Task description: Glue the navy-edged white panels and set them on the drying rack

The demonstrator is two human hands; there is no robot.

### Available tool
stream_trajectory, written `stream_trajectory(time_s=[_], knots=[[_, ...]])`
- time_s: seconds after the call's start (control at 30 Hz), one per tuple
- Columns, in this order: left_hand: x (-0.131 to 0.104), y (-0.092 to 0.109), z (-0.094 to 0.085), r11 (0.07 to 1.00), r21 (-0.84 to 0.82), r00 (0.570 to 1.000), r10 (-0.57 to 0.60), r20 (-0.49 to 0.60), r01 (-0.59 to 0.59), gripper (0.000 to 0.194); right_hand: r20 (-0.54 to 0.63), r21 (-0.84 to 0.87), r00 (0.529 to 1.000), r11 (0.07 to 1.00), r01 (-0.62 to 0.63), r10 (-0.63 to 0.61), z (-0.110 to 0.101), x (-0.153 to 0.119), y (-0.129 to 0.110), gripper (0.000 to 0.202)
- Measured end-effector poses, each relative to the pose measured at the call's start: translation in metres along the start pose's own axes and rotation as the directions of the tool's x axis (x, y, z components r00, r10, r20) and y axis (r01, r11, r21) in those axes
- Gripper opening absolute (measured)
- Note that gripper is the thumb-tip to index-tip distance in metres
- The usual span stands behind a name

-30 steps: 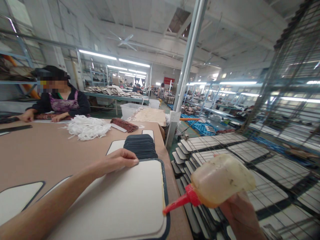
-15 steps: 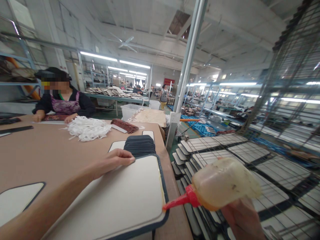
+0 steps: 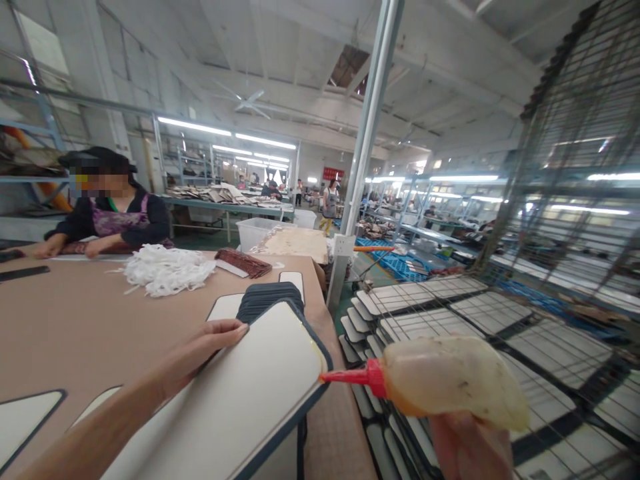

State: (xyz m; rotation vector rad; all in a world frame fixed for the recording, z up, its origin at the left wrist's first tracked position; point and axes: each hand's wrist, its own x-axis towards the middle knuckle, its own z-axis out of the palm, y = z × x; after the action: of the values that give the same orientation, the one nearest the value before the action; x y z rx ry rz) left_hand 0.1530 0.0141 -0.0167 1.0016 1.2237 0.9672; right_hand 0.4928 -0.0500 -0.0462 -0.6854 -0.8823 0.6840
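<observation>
My left hand (image 3: 223,331) pinches the upper left edge of a white panel (image 3: 240,393) with a dark rim and rounded corners. The panel lies turned, one corner pointing away from me. In my right hand (image 3: 467,437) is a glue bottle (image 3: 450,380), cloudy and yellowish, with a red nozzle (image 3: 350,377). The nozzle tip touches the panel's right corner, at the rim. A yellowish glue line runs along the upper right edge. Behind the panel sits a bundle of dark strips (image 3: 270,301). Most of my right hand's fingers are behind the bottle.
Wire racks (image 3: 545,347) holding several similar panels stand at the right. A pile of white strips (image 3: 167,269) and a brown bundle (image 3: 243,264) lie on the brown table (image 3: 120,333). A co-worker (image 3: 113,213) sits across at the left. A metal post (image 3: 363,147) rises beyond the table edge.
The panel has turned, its far corner now pointing away from me. My left hand has shifted slightly left and down with it. The nozzle has moved up in view, staying at the corner.
</observation>
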Motion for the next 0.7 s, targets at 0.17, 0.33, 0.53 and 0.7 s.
stream_trajectory(time_s=[0.17,0.33,0.53,0.7], knots=[[0.002,-0.011,0.001,0.998,-0.066,1.000,-0.010,-0.013,0.009,0.041,0.021,0.110,1.000,0.994,0.007,-0.009,-0.001,0.009,0.008,0.047],[0.003,-0.019,0.002,0.988,-0.153,0.998,-0.036,-0.060,0.027,0.051,-0.047,0.142,0.999,0.990,0.004,0.002,0.013,0.007,0.006,0.054],[0.002,-0.023,0.005,0.986,-0.166,0.995,-0.039,-0.096,0.022,0.054,-0.062,0.167,0.998,0.986,0.004,0.006,0.018,0.009,0.008,0.050],[0.002,-0.026,0.005,0.981,-0.195,0.995,-0.037,-0.097,0.017,0.056,-0.028,0.163,0.999,0.987,-0.012,0.017,0.022,0.009,0.007,0.044]])
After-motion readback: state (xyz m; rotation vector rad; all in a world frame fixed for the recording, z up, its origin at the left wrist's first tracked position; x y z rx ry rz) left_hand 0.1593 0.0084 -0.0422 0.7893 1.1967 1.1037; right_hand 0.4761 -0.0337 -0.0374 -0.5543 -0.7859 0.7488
